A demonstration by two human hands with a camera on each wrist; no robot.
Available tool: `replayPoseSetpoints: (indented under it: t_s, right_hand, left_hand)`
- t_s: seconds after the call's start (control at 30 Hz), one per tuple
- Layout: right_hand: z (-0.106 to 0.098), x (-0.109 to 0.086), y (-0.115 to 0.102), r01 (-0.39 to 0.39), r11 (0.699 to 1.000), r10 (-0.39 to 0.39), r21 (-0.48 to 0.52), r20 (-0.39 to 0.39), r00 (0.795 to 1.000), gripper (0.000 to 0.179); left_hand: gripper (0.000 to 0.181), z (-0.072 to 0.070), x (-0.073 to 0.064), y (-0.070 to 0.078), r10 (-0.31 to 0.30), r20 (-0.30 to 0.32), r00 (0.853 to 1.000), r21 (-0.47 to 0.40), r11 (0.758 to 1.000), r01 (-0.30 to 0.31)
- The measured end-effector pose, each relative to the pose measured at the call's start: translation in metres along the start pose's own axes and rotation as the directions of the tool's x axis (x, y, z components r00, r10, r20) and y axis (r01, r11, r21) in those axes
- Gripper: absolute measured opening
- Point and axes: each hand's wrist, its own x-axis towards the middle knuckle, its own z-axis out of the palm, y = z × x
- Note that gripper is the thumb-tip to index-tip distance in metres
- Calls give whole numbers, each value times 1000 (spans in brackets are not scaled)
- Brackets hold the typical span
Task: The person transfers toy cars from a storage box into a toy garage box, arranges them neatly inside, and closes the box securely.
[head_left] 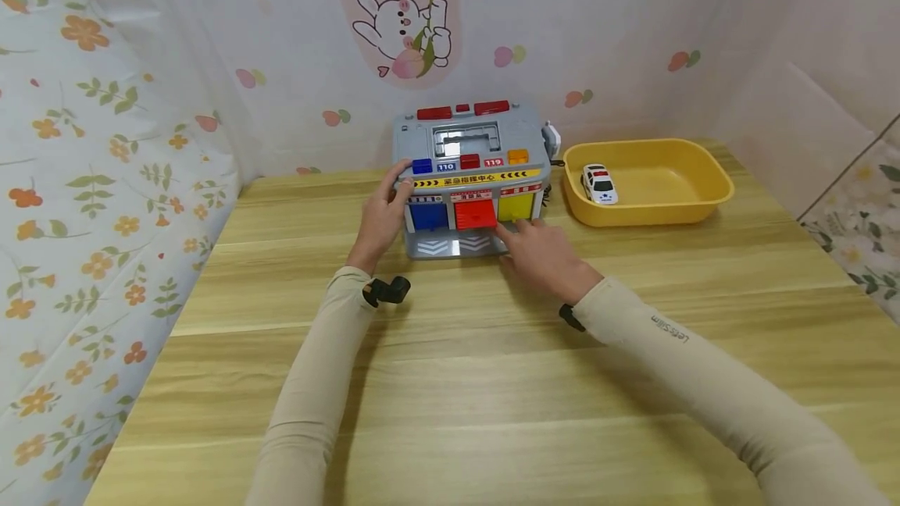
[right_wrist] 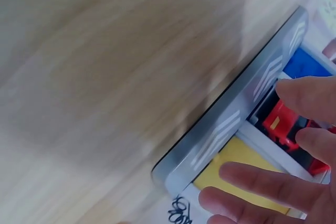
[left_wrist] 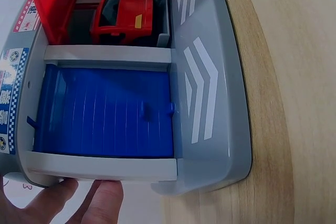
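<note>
A grey toy garage [head_left: 469,131] stands on the table with three coloured doors. The blue door [left_wrist: 110,111] and the yellow door [right_wrist: 231,169] are down, while the red door [head_left: 476,215] is swung up and outward. Inside the middle bay sits a red toy car [left_wrist: 126,17]. My left hand [head_left: 383,221] holds the garage's left end, its fingertips against the side wall in the left wrist view. My right hand [head_left: 544,256] is at the front, fingers spread before the red and yellow doors. Whether it touches the red door I cannot tell.
To the right of the garage, a yellow tray [head_left: 650,213] holds a white toy police car [head_left: 599,184]. A white piece [head_left: 551,139] and a black coiled cord [right_wrist: 180,211] are at the garage's right side. Behind hangs a printed cloth [head_left: 281,45].
</note>
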Motion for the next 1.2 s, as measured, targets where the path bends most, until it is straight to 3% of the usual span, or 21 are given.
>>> replayPoseSetpoints:
  t_s: [0.13, 0.6, 0.9, 1.2]
  right_hand:
    - [-2, -7, 4, -8, 999, 8, 37, 7, 1000, 62]
    - [-21, -20, 10, 12, 999, -4, 51, -155, 988, 68]
    - [-41, -13, 5, 53, 995, -27, 80, -301, 953, 60]
    - [-52, 11, 4, 88, 993, -48, 82, -404, 913, 57]
  left_hand:
    - [43, -2, -1, 0, -2, 2, 1000, -3, 1000, 2]
    - [43, 0, 1, -2, -7, 1, 1000, -6, 1000, 7]
    - [43, -1, 1, -2, -7, 1, 1000, -13, 1000, 7]
    - [44, 0, 0, 0, -17, -4, 1000, 2, 1000, 17]
